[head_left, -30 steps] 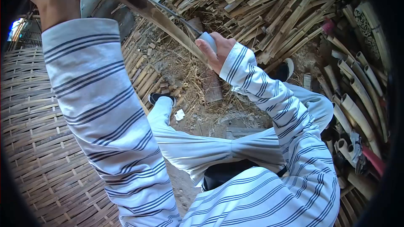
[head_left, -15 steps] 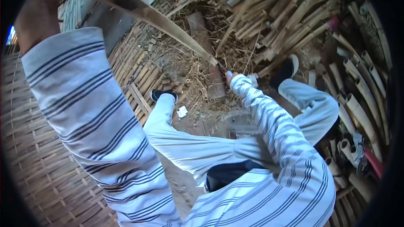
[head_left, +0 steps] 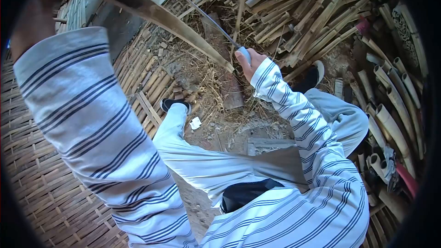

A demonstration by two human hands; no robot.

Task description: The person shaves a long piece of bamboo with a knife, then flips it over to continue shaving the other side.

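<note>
Bamboo-strewn ground; long curved bamboo strip [head_left: 174,23].

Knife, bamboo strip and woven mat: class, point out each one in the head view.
knife [head_left: 216,22], head view, middle of the blade.
bamboo strip [head_left: 161,16], head view, mid-length of its face.
woven mat [head_left: 41,174], head view, bare weave at left.

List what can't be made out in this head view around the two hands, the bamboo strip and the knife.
- Left hand: its grip on the bamboo strip is lost in the dark top-left rim of the head view.
- Strip's upper end: cut off by the top edge.
- Right hand: its fingers around the knife handle face away, hidden by the hand itself.
- Knife tip: thin, fading into the bamboo pile.
</note>
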